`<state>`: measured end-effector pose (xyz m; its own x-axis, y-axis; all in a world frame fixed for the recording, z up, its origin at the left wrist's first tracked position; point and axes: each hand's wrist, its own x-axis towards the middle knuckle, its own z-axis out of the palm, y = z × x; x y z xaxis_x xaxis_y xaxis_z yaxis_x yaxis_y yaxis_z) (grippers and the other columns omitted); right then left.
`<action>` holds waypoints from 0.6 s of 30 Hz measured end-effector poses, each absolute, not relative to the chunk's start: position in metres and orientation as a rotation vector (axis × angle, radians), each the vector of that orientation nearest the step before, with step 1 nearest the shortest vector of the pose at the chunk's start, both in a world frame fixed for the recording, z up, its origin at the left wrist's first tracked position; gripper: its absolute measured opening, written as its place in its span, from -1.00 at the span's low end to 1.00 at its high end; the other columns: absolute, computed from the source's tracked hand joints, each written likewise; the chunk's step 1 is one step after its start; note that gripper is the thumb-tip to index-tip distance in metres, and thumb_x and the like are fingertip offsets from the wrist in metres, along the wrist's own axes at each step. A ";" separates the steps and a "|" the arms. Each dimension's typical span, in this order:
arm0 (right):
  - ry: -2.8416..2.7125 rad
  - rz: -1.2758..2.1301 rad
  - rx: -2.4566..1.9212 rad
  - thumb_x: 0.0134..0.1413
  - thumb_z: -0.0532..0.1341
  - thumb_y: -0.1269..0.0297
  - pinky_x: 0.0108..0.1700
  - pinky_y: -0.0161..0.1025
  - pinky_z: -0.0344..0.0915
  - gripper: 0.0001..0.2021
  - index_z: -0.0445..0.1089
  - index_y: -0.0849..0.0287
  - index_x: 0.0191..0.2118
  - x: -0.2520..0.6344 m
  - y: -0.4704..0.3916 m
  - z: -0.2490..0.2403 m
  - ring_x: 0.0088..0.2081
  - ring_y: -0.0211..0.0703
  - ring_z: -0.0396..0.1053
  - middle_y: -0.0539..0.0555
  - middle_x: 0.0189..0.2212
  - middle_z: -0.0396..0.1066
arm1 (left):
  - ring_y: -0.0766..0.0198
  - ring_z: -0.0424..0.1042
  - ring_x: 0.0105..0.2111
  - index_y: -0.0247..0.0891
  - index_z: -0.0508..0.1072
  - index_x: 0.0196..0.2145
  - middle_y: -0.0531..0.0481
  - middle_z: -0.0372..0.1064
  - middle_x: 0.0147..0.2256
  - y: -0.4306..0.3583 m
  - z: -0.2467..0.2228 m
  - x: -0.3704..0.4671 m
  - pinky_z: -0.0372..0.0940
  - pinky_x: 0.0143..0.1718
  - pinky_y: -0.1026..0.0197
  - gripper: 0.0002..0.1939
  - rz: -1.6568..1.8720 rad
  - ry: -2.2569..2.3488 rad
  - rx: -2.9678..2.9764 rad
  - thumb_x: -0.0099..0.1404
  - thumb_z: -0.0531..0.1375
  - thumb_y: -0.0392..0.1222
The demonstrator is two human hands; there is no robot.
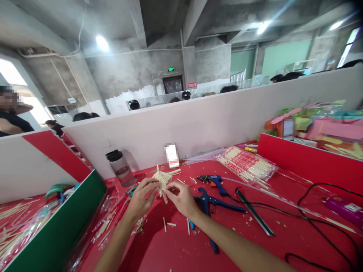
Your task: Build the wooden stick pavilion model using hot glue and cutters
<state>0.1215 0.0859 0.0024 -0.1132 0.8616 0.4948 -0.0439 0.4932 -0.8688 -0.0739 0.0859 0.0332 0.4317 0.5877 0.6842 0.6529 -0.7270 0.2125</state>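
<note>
A small structure of pale wooden sticks [162, 177] is held up over the red tabletop, its sticks set close together with some ends poking out at the top and bottom. My left hand [144, 198] grips its left side between thumb and fingers. At its lower right, my right hand [181, 197] is closed in a pinch, thumb and forefinger meeting on the edge of the sticks. The fingers hide part of the structure. Short cut stick pieces [171, 224] lie on the table below my hands.
Right of my hands lie a blue glue gun [214, 180], a blue-handled cutter [208, 202] and a dark metal strip [255, 213]. Bagged chopsticks [246, 162], a phone [172, 155] and a water bottle [120, 170] stand or lie farther back. A black cable [272, 206] crosses the right side.
</note>
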 end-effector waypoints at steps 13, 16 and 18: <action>-1.476 0.924 -0.734 0.10 0.28 0.29 -0.25 -0.28 0.39 -0.90 0.47 0.14 -0.41 0.120 0.085 0.001 -0.37 -0.17 0.46 0.02 -0.47 0.50 | 0.17 0.45 -0.06 -0.19 0.50 -0.06 -0.14 0.43 -0.09 0.086 0.033 -0.074 0.38 -0.02 0.13 -0.78 -1.188 -1.107 -2.591 0.42 0.11 -0.30; -1.468 0.925 -0.741 0.10 0.28 0.29 -0.28 -0.28 0.39 -0.90 0.46 0.14 -0.42 0.119 0.085 0.002 -0.38 -0.16 0.47 0.02 -0.48 0.50 | 0.17 0.45 -0.07 -0.20 0.49 -0.07 -0.14 0.44 -0.10 0.086 0.033 -0.073 0.38 -0.03 0.13 -0.79 -1.205 -1.092 -2.594 0.42 0.11 -0.30; -1.464 0.941 -0.742 0.10 0.27 0.29 -0.29 -0.28 0.40 -0.89 0.46 0.15 -0.42 0.118 0.084 0.002 -0.40 -0.16 0.48 0.02 -0.49 0.51 | 0.17 0.45 -0.08 -0.19 0.49 -0.06 -0.14 0.44 -0.12 0.086 0.033 -0.073 0.38 -0.04 0.13 -0.79 -1.209 -1.089 -2.598 0.42 0.11 -0.31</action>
<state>0.1183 0.0843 0.0021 -0.1136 0.8714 0.4772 -0.0724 0.4717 -0.8788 -0.0730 0.0864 0.0327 0.4372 0.5713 0.6946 0.6313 -0.7450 0.2154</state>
